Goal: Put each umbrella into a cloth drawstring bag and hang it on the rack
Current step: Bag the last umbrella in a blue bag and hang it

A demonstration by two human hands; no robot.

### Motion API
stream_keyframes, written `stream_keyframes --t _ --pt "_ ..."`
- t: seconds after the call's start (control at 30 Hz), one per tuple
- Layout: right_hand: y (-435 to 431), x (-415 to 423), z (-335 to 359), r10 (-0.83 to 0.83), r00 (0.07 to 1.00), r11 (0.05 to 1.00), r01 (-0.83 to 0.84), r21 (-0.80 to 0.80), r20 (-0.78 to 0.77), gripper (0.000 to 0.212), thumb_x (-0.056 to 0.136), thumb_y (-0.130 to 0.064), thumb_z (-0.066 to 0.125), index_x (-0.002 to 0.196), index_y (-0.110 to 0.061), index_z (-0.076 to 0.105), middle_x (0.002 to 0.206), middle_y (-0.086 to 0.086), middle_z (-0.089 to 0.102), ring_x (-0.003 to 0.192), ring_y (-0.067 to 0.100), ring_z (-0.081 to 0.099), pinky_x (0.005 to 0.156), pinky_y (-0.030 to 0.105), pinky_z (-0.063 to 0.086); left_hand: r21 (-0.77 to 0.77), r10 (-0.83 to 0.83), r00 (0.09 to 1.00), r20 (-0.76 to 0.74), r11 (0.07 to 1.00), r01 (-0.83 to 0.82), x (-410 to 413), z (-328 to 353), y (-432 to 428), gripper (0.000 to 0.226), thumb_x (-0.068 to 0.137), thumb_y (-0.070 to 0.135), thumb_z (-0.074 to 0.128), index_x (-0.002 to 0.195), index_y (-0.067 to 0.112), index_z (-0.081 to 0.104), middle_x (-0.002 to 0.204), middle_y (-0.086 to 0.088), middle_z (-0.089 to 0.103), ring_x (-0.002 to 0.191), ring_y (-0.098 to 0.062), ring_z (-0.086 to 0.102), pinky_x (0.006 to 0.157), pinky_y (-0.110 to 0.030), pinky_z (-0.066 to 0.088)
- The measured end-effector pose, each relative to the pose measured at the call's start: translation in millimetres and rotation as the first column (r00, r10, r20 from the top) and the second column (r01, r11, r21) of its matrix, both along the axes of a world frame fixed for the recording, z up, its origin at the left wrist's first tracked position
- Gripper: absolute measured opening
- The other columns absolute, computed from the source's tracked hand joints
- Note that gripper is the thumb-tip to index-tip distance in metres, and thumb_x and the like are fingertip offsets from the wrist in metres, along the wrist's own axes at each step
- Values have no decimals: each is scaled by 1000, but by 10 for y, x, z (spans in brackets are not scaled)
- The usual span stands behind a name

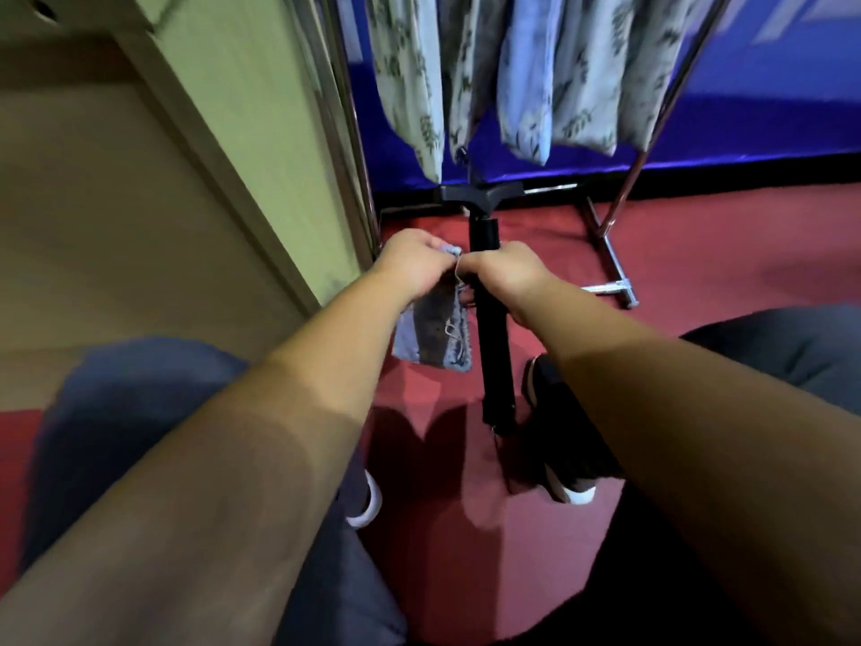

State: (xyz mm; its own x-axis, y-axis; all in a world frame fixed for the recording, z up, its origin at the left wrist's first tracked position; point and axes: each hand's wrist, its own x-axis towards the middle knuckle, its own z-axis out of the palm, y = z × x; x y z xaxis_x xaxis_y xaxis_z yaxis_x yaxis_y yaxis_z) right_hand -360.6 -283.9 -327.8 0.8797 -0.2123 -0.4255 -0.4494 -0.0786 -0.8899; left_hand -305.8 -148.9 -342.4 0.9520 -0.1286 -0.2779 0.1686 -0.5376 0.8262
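Umbrella (496, 338) in right hand (505, 272), bag (433, 333) in left hand (412, 263).

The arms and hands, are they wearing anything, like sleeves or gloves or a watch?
No. The left forearm and right forearm are bare as far as the picture shows, with no sleeves in view. The left hand and right hand have no gloves, and neither wrist shows a watch or band. Rings can't be made out.

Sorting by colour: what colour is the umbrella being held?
The umbrella is black; head view.
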Motion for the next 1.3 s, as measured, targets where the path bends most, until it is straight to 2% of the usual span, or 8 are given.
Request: stream_keyframes --t 0.17,0.37,0.57,0.73,0.83,1.0,1.1,1.3 --pt "-8 -32 697 70 989 997 -67 -30 133 8 84 0 68 81 -7 67 64 9 64 61 28 70 66 46 64 210 -78 975 208 977 34 16 779 156 19 96 24 60 102 14 76 99 -12 77 90 -30 71 82 -37 59" --pt "-6 -107 1094 145 970 987 -127 -101 197 9 78 -2 63 82 -10 64 66 12 65 62 33 74 61 42 61 104 21 963 268 993 -51 -110 1135 200 27 83 2 56 99 17 71 95 -2 73 91 -23 69 79 -35 58" --pt "115 -54 852 -79 991 993 67 100 112 9 80 1 64 80 -7 66 66 12 65 58 27 68 51 31 56 -86 9 998 -69 996 -15 -175 924 186 20 65 17 53 81 13 65 77 -16 66 61 -24 56 65 -37 49" --pt "90 157 819 -152 987 963 137 231 50 8 82 4 59 81 -2 64 65 14 70 61 31 69 57 39 61 361 -141 979 -147 914 186 -102 744 262 24 85 23 69 100 4 70 79 -8 67 58 -19 58 45 -21 41" --pt "8 297 784 -161 986 961 148 232 39 9 83 2 61 91 -1 65 72 16 72 65 31 70 68 53 65 436 -183 923 -339 839 327 -124 701 332 24 93 23 63 105 2 68 90 -12 66 76 -30 68 62 -34 57" --pt "-5 387 724 -151 987 971 139 192 49 8 80 2 62 86 -3 65 64 10 71 64 31 70 61 37 59 118 -160 837 -523 959 257 -120 659 285 11 95 23 51 98 19 60 100 -5 55 88 -28 52 84 -44 50" --pt "8 432 673 -156 986 966 141 215 51 12 78 0 63 88 -3 67 68 12 72 61 29 69 68 44 59 165 -204 815 -542 925 342 -111 584 240 17 94 32 64 101 16 62 109 -5 63 83 -27 69 84 -50 61" --pt "8 462 679 -197 978 945 170 280 71 39 74 -3 66 111 7 70 95 25 79 65 27 74 71 48 64 249 -134 882 -452 931 268 -32 422 196 53 66 45 66 98 4 70 75 -15 70 74 -41 75 86 -64 56"
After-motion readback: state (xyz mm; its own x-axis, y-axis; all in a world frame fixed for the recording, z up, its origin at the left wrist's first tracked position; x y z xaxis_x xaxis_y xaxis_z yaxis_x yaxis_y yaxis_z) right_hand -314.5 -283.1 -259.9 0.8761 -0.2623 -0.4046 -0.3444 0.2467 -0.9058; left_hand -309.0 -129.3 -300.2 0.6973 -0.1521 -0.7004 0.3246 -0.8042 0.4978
